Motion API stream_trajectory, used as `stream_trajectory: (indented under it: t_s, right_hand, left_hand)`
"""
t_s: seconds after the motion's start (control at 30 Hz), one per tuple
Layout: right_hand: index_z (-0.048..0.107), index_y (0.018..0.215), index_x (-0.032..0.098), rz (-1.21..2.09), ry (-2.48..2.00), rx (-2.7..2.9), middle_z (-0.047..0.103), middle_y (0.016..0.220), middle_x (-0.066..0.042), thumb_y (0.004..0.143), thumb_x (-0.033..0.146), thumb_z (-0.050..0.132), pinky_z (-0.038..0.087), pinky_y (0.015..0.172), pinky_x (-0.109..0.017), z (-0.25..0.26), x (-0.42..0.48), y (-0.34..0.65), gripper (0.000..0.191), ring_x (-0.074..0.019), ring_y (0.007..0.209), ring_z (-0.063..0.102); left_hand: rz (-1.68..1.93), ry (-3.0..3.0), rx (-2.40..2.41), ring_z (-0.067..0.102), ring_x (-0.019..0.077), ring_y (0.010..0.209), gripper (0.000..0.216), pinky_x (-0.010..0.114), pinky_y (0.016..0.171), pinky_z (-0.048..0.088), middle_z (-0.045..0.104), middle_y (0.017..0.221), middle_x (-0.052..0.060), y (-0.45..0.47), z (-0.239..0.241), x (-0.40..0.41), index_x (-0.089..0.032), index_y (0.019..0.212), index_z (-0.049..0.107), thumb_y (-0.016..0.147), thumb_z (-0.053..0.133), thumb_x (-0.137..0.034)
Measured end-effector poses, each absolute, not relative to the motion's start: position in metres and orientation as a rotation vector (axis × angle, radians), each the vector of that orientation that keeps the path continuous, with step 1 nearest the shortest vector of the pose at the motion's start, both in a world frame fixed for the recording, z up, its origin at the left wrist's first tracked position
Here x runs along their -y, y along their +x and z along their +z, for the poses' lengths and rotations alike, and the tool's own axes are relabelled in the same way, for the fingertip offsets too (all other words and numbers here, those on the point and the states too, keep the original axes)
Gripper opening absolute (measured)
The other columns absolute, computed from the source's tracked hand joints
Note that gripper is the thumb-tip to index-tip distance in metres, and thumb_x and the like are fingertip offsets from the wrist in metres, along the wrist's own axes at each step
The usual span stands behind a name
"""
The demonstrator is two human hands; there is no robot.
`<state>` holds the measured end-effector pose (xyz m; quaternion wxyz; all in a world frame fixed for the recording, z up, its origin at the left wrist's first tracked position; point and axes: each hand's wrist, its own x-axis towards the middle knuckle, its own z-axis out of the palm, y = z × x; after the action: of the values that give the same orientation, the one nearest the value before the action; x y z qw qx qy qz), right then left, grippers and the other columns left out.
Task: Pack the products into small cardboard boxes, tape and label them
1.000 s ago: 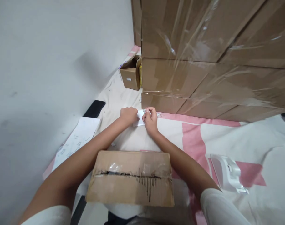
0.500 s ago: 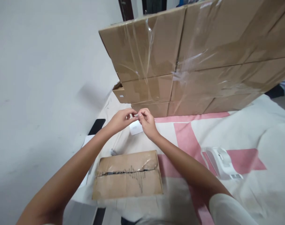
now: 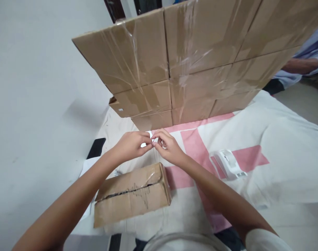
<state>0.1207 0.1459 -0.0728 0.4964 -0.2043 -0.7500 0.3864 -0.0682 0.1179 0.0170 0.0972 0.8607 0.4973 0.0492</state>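
My left hand [image 3: 132,144] and my right hand [image 3: 169,146] meet at their fingertips above the cloth, beyond a closed cardboard box [image 3: 132,198]. Both are pinched, thumb against fingers. Whatever is between them is too small or too hidden to name. A bit of white paper [image 3: 150,134] shows behind the fingers, mostly covered by them. Off to the right of my right forearm, a white tape dispenser [image 3: 228,165] rests on the cloth. The small box has a torn seam along its top and dark scribbled marks.
A wall of taped cardboard panels [image 3: 200,59] stands at the back of the cloth [image 3: 279,139], which is cream and pink. On the left lie a black phone [image 3: 96,148] and white sheets [image 3: 86,168]. At the far right, a person's arm [image 3: 301,65] shows beyond the cardboard.
The view has turned right, so things shift left and more of the person at the right shows. My hands stay together at the fingertips, now covering most of the white paper.
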Motion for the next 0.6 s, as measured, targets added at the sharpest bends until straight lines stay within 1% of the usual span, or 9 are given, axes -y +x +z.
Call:
stream_trajectory:
  t_s: [0.03,0.1,0.17,0.27,0.37,0.43,0.5,0.57,0.6]
  right_hand:
    - [0.060,0.099,0.021,0.905,-0.501,1.837,0.058,0.100,-0.003,0.099,0.020,0.057,0.046,0.072,-0.029,-0.071,-0.143,0.126,0.003,-0.0128,0.075,0.053]
    - [0.056,0.094,0.022,0.846,-0.534,1.861,0.058,0.095,-0.003,0.102,0.019,0.052,0.046,0.076,-0.030,-0.069,-0.134,0.139,0.009,-0.0152,0.083,0.056]
    - [0.054,0.095,0.022,0.801,-0.615,1.844,0.058,0.095,-0.003,0.103,0.018,0.049,0.046,0.079,-0.031,-0.073,-0.121,0.155,0.010,-0.0170,0.088,0.057]
    - [0.053,0.096,0.023,0.828,-0.803,1.724,0.057,0.094,-0.003,0.103,0.015,0.049,0.046,0.075,-0.030,-0.088,-0.090,0.180,0.011,-0.0158,0.083,0.056]
    - [0.053,0.094,0.023,0.930,-0.912,1.597,0.058,0.091,-0.002,0.102,0.013,0.049,0.047,0.071,-0.027,-0.108,-0.054,0.190,0.013,-0.0145,0.081,0.058]
    - [0.056,0.099,0.023,0.982,-0.930,1.531,0.062,0.094,-0.003,0.101,0.013,0.051,0.050,0.072,-0.026,-0.120,-0.034,0.185,0.011,-0.0148,0.086,0.062]
    - [0.058,0.110,0.023,1.036,-0.931,1.499,0.067,0.100,-0.005,0.101,0.014,0.053,0.054,0.072,-0.026,-0.130,-0.023,0.177,0.013,-0.0150,0.089,0.066]
    - [0.058,0.116,0.023,1.053,-0.904,1.540,0.070,0.102,-0.006,0.101,0.014,0.054,0.056,0.074,-0.026,-0.138,-0.019,0.169,0.018,-0.0154,0.090,0.069]
    - [0.059,0.116,0.022,1.039,-0.885,1.573,0.071,0.102,-0.006,0.102,0.013,0.053,0.057,0.076,-0.027,-0.142,-0.019,0.166,0.018,-0.0157,0.091,0.069]
  left_hand:
    - [0.120,2.572,-1.470,0.065,0.0150,0.080,0.036,0.028,0.066,0.037,0.074,0.090,0.000,-0.064,0.016,-0.116,-0.025,0.084,0.075,0.102,0.048,-0.042]
    - [0.074,2.599,-1.490,0.066,0.0162,0.083,0.041,0.028,0.066,0.037,0.073,0.090,0.000,-0.058,0.016,-0.110,-0.025,0.086,0.074,0.104,0.045,-0.048]
    - [0.027,2.584,-1.539,0.067,0.0181,0.085,0.045,0.029,0.067,0.038,0.074,0.094,0.001,-0.055,0.018,-0.102,-0.025,0.095,0.073,0.103,0.043,-0.057]
    - [-0.033,2.472,-1.638,0.069,0.0199,0.087,0.048,0.031,0.069,0.042,0.075,0.106,0.002,-0.065,0.023,-0.086,-0.027,0.112,0.071,0.103,0.038,-0.060]
    - [-0.072,2.307,-1.764,0.070,0.0209,0.090,0.047,0.032,0.072,0.045,0.075,0.111,0.001,-0.089,0.023,-0.064,-0.030,0.112,0.071,0.102,0.036,-0.058]
    - [-0.044,2.221,-1.809,0.070,0.0217,0.093,0.045,0.033,0.077,0.047,0.075,0.111,0.001,-0.107,0.020,-0.045,-0.031,0.112,0.070,0.103,0.035,-0.057]
    - [0.043,2.179,-1.790,0.068,0.0233,0.099,0.048,0.035,0.084,0.047,0.073,0.112,0.002,-0.119,0.015,-0.024,-0.031,0.117,0.067,0.105,0.028,-0.057]
    - [0.141,2.162,-1.751,0.065,0.0259,0.106,0.059,0.038,0.089,0.046,0.070,0.116,0.005,-0.124,0.008,-0.005,-0.031,0.125,0.063,0.104,0.016,-0.062]
    - [0.168,2.161,-1.740,0.063,0.0275,0.109,0.065,0.040,0.090,0.046,0.068,0.120,0.007,-0.124,0.004,0.004,-0.031,0.129,0.060,0.103,0.011,-0.065]
